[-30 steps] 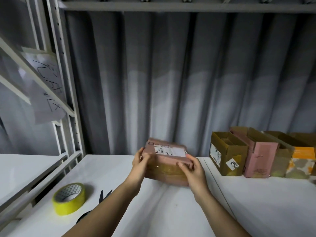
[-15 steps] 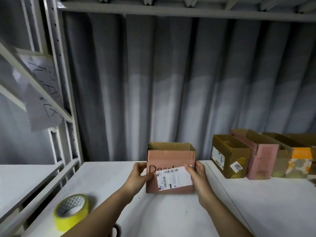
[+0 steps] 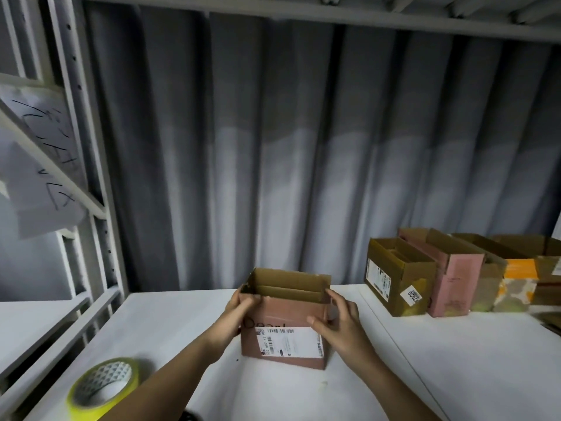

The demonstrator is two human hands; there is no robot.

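Note:
A small pink cardboard box stands upright on the white shelf, its top open and a white shipping label on its near face. My left hand grips the box's upper left corner, fingers curled over the rim. My right hand holds the right side, thumb pressed on the near face beside the label, fingers round the right edge.
A yellow tape roll lies at the near left. A row of several open cardboard boxes stands at the back right. A grey curtain hangs behind. Metal shelf uprights and handwritten paper sheets are on the left.
The box was tipped up from lying with its label on top to standing upright, open top upward. My hands shifted from its lower sides to its upper corners.

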